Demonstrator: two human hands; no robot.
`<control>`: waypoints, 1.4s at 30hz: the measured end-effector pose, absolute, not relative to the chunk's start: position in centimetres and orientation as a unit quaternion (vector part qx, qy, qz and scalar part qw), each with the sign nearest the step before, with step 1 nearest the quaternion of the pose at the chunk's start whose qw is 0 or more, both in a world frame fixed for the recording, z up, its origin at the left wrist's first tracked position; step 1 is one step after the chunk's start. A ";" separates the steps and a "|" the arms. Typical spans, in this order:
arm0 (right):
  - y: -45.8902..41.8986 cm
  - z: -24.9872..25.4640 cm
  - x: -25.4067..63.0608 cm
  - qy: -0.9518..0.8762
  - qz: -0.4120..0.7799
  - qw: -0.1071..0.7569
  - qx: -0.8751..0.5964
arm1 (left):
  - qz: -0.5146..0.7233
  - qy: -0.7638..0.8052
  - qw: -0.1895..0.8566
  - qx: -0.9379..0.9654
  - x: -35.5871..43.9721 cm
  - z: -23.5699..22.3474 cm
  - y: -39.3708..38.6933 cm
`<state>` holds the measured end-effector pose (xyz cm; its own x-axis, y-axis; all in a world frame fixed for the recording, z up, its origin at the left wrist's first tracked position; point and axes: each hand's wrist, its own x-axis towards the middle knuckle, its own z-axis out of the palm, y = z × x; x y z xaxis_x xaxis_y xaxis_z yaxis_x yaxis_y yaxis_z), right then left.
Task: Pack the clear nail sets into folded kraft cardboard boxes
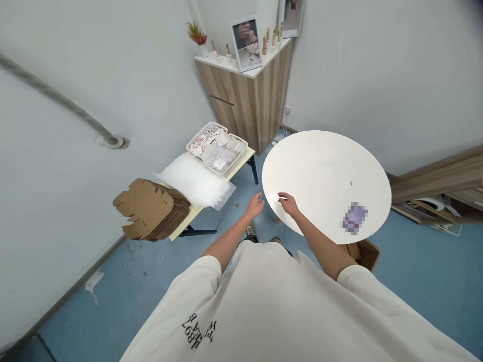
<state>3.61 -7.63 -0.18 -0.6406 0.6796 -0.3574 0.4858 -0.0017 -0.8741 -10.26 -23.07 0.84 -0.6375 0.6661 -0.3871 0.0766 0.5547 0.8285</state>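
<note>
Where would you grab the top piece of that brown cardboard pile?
Probably pinch the top cardboard piece by a flap at its left end in the picture, bringing the left hand in from the near side. It is a flat sheet, and gaps between its flaps offer exposed edges.

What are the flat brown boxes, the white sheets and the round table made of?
The brown boxes look like matte cardboard: plain brown, with cut flaps and slots.
The white sheets seem like thin, soft plastic or foam, since their edges look see-through.
The round table looks smooth and white on top, maybe coated board; its inside is hidden.
</note>
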 end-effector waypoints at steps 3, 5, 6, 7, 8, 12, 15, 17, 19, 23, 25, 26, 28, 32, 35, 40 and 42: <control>-8.7 0.2 1.1 -0.721 0.571 0.074 -0.385 | 0.432 0.812 0.330 0.212 -11.8 0.7 -25.1; -9.5 0.4 -0.8 -0.732 0.570 0.069 -0.367 | 0.444 0.814 0.315 0.201 -13.1 0.7 -26.6; -10.0 0.4 -1.9 -0.737 0.569 0.066 -0.359 | 0.448 0.815 0.309 0.197 -13.8 0.7 -27.4; -10.5 0.4 -2.9 -0.742 0.567 0.062 -0.351 | 0.451 0.817 0.304 0.193 -14.5 0.7 -28.3; -11.1 0.3 -4.0 -0.748 0.564 0.059 -0.346 | 0.452 0.819 0.300 0.188 -15.3 0.7 -29.2; -14.1 0.0 -8.3 -0.767 0.547 0.050 -0.331 | 0.456 0.824 0.290 0.170 -19.2 0.6 -33.3; -16.8 -0.1 -11.5 -0.776 0.541 0.039 -0.321 | 0.455 0.829 0.278 0.168 -22.7 0.7 -36.3; -18.7 0.2 -13.9 -0.779 0.541 0.028 -0.315 | 0.444 0.839 0.259 0.179 -25.4 1.1 -38.1; -20.7 0.5 -16.3 -0.781 0.540 0.019 -0.312 | 0.424 0.849 0.238 0.206 -28.4 1.7 -39.7; -24.3 1.1 -20.8 -0.782 0.536 0.010 -0.318 | 0.358 0.867 0.226 0.264 -34.0 2.7 -42.0; -25.6 1.1 -22.5 -0.782 0.536 0.006 -0.319 | 0.332 0.870 0.231 0.283 -36.0 2.7 -42.6; -26.1 1.1 -23.1 -0.782 0.535 0.004 -0.320 | 0.324 0.870 0.233 0.291 -36.8 2.6 -42.8; -26.8 1.0 -24.1 -0.784 0.530 -0.001 -0.323 | 0.319 0.867 0.238 0.300 -37.9 2.3 -43.0; -26.8 0.9 -25.4 -0.788 0.516 -0.003 -0.336 | 0.321 0.858 0.252 0.311 -39.0 1.8 -42.7; -26.1 1.2 -26.3 -0.791 0.505 0.001 -0.344 | 0.331 0.851 0.255 0.318 -39.8 1.7 -41.8; -24.1 2.1 -27.7 -0.809 0.478 0.014 -0.340 | 0.365 0.843 0.217 0.329 -41.3 1.6 -39.4; -22.9 2.5 -28.4 -0.825 0.454 0.035 -0.335 | 0.378 0.839 0.199 0.336 -41.7 1.6 -38.1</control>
